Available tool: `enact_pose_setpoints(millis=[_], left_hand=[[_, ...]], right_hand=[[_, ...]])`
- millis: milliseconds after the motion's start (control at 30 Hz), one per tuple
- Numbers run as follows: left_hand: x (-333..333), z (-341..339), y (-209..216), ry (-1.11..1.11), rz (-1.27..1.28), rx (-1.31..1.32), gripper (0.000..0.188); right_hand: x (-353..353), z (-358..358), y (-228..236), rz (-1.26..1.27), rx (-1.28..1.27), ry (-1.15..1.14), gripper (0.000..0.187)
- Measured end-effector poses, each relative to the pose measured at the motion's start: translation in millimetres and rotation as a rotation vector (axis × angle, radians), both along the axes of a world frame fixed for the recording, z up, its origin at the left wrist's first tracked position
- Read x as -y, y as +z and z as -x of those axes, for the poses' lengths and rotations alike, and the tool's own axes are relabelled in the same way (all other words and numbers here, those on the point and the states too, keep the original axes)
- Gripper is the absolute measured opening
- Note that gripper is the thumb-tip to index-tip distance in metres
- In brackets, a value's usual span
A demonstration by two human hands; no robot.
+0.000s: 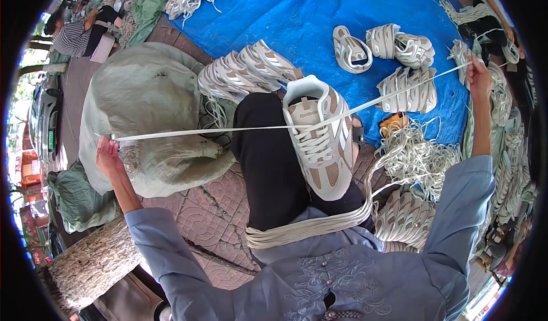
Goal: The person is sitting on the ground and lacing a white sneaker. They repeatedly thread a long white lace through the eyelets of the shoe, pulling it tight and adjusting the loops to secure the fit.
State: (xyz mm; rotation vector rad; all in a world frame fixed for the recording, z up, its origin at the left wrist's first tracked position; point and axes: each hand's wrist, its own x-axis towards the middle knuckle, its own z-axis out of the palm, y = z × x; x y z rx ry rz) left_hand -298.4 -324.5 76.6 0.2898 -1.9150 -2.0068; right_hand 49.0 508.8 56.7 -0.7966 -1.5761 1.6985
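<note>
A beige and white shoe upper (333, 175) without a sole rests on my thighs, toe toward me. Its white shoelace (318, 145) is threaded through the eyelets, and two long ends run out from near the tongue. My left hand (108, 156), out at the far left, pinches one end and holds it taut. My right hand (478, 76), raised at the far right, pinches the other end, also stretched tight. A bundle of loose laces (311, 229) lies across my lap below the shoe upper.
Several more shoe uppers (245, 72) lie stacked ahead on a blue tarp (274, 12). A heap of white laces (419, 158) sits to the right. A large stuffed sack (137, 92) bulges at my left, near a log (94, 264). Another person (77, 38) sits at the far left.
</note>
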Motion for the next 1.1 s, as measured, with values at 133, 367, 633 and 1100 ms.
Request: enact_pose_setpoints(millis=[133, 367, 633, 1100], left_hand=[[-2.5, -2.6, -28.9, 0.154, 0.472, 0.041, 0.021], [50.3, 8.5, -91.7, 0.181, 0.075, 0.180, 0.016], [100.3, 24.6, -94.4, -0.093, -0.761, 0.249, 0.019], [32.4, -26.7, -127.4, -0.202, -0.564, 0.370, 0.027]], right_hand=[[-0.6, 3.6, 4.5, 0.011, -0.007, 0.015, 0.020], [-26.2, -19.3, -29.6, -0.037, 0.147, -0.090, 0.018], [-64.2, -38.8, -80.5, 0.054, 0.119, -0.291, 0.016], [32.2, -9.2, -77.2, -0.340, 0.493, 0.076, 0.025]])
